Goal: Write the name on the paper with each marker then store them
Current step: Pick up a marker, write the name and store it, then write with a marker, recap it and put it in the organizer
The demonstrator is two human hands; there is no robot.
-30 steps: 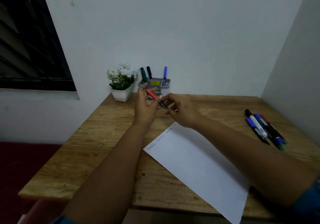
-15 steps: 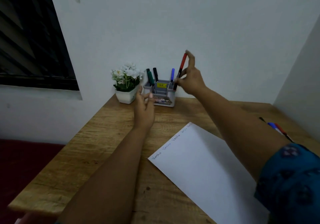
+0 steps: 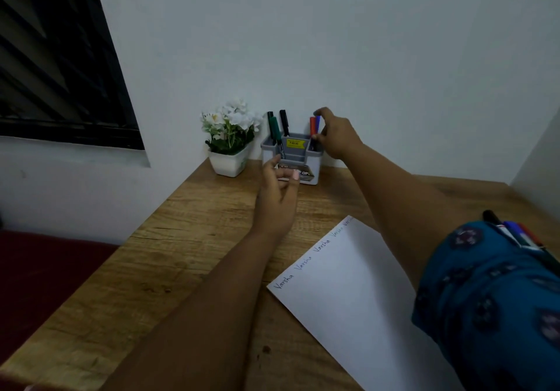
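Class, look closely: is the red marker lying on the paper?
No: the red marker stands upright in the grey holder, beside the blue one.

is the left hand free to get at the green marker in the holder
Probably yes. The left hand hovers open just in front of the holder, and the green marker stands in its near left slot with nothing covering its top.

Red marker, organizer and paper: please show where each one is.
red marker [image 3: 312, 125], head view, on its red cap.
organizer [image 3: 312, 169], head view, on its white front wall.
paper [image 3: 357, 293], head view, on its blank middle.
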